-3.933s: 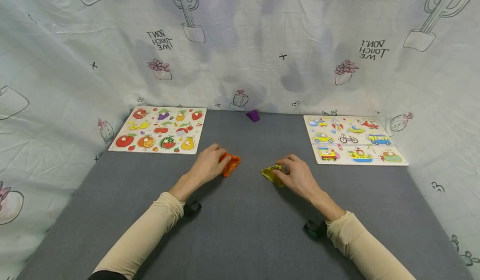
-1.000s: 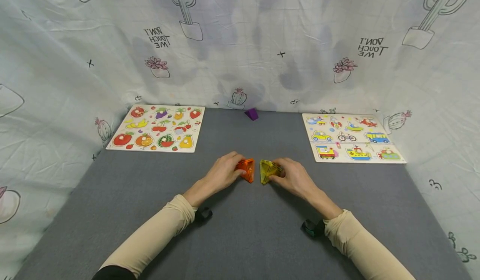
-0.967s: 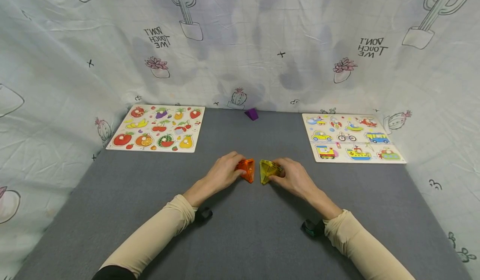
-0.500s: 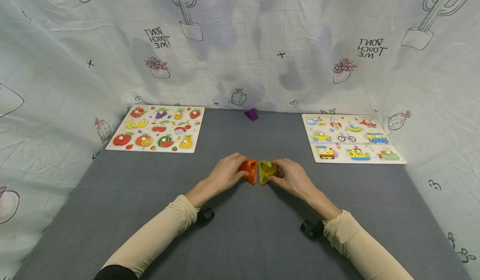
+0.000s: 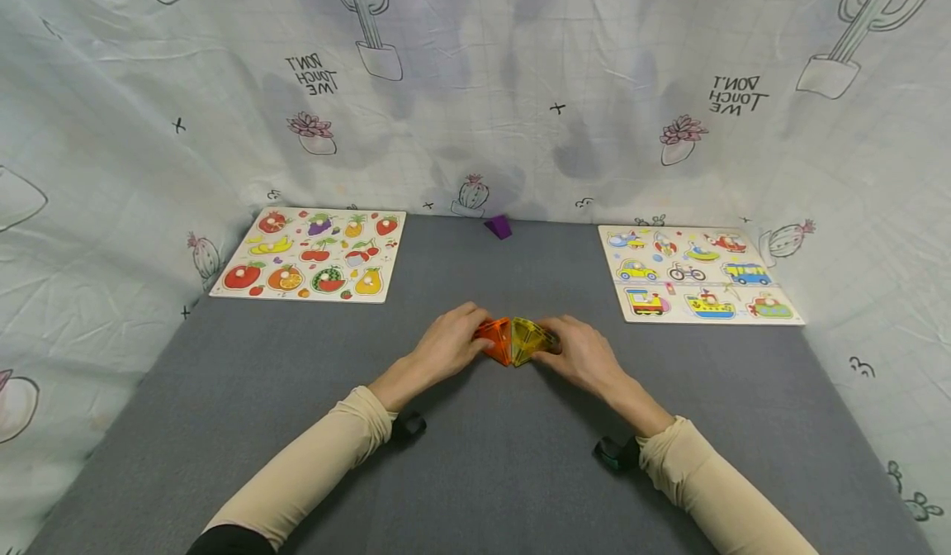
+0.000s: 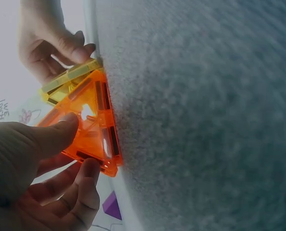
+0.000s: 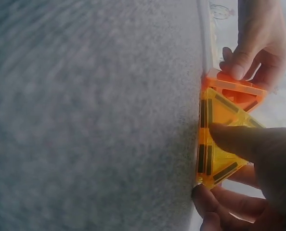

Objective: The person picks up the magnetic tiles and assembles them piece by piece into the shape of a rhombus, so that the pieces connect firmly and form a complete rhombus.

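Note:
Near the middle of the grey table, my left hand [image 5: 450, 342] pinches an orange see-through magnetic tile pyramid [image 5: 499, 342] between thumb and fingers. Facing it, my right hand [image 5: 584, 352] grips a yellow see-through magnetic tile pyramid [image 5: 526, 339] in the same way. The two pyramids stand on the table with their near edges meeting. In the left wrist view the triangular face of the orange pyramid [image 6: 92, 122] shows dark strips along its edges, and the yellow one is partly behind it. The right wrist view shows the yellow pyramid [image 7: 225, 115] in front of the orange one.
A purple wedge-shaped piece [image 5: 499, 226] lies at the table's back edge. Back left is a fruit puzzle board [image 5: 312, 256]; back right, a vehicle puzzle board [image 5: 702, 276]. A patterned white cloth [image 5: 446, 125] hangs behind the grey table [image 5: 513, 472].
Both hands have brought the pyramids together. The orange one came to the right with my left hand, closing the gap to the yellow one, which shifted slightly left.

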Motion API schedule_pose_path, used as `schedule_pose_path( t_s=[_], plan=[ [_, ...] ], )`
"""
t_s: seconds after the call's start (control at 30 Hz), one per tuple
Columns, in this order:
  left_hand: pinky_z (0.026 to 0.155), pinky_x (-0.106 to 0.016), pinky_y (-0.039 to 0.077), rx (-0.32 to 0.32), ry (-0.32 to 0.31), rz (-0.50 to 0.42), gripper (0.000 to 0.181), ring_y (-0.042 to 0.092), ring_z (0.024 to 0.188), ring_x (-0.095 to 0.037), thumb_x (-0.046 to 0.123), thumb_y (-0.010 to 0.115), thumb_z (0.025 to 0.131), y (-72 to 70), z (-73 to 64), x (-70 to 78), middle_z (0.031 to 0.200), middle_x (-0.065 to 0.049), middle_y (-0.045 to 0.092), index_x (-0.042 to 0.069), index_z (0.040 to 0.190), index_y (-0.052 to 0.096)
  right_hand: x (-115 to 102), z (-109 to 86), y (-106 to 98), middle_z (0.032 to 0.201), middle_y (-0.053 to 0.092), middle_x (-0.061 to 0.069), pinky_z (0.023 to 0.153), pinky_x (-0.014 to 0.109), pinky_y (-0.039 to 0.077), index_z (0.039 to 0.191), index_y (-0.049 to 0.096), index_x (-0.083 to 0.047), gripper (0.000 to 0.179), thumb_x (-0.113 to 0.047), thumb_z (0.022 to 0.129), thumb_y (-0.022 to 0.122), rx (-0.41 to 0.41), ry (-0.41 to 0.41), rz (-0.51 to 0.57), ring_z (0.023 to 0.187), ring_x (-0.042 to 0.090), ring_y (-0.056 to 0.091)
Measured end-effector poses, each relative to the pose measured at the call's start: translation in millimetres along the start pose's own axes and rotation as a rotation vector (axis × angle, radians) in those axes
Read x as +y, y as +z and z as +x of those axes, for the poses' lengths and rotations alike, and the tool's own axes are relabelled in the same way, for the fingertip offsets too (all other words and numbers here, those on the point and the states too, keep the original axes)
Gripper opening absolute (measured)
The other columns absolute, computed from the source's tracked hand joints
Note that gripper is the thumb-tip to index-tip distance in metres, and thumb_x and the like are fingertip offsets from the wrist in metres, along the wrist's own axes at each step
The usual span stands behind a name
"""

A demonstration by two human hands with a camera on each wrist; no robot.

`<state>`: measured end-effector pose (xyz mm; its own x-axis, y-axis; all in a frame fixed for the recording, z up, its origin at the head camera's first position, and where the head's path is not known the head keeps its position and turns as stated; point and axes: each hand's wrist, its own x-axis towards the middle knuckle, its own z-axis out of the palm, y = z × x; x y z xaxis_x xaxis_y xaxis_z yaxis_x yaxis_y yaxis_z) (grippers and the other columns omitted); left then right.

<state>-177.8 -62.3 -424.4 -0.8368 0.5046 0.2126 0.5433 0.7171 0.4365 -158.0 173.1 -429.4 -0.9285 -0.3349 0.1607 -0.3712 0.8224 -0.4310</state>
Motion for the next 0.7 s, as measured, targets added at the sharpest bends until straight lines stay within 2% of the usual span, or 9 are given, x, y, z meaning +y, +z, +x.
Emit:
schedule_pose_path(
  t_s=[0.27, 0.7],
  plan=[
    [0.074, -0.035, 0.052, -0.001, 0.021, 0.012, 0.025, 0.061, 0.082, -0.017, 0.018, 0.075, 0.085, -0.6, -0.7, -1.8, 0.095, -0.006, 0.067, 0.006, 0.107, 0.070, 1.8, -1.1, -0.1, 0.088, 0.066, 0.005, 0.054, 0.026, 0.040, 0.114, 0.069, -0.012, 0.039, -0.025, 0.079, 0.081, 0.004, -0.012, -0.001, 0.067, 0.010, 0.052],
    [0.073, -0.038, 0.052, 0.008, 0.037, 0.035, 0.023, 0.062, 0.083, -0.020, 0.019, 0.075, 0.086, -2.6, 2.1, -1.1, 0.094, -0.005, 0.067, 0.008, 0.106, 0.071, 0.7, -0.4, -1.9, 0.092, 0.069, 0.006, 0.059, 0.030, 0.045, 0.112, 0.071, -0.012, 0.037, -0.024, 0.078, 0.082, 0.041, -0.048, -0.017, 0.072, 0.013, 0.058]
  ],
)
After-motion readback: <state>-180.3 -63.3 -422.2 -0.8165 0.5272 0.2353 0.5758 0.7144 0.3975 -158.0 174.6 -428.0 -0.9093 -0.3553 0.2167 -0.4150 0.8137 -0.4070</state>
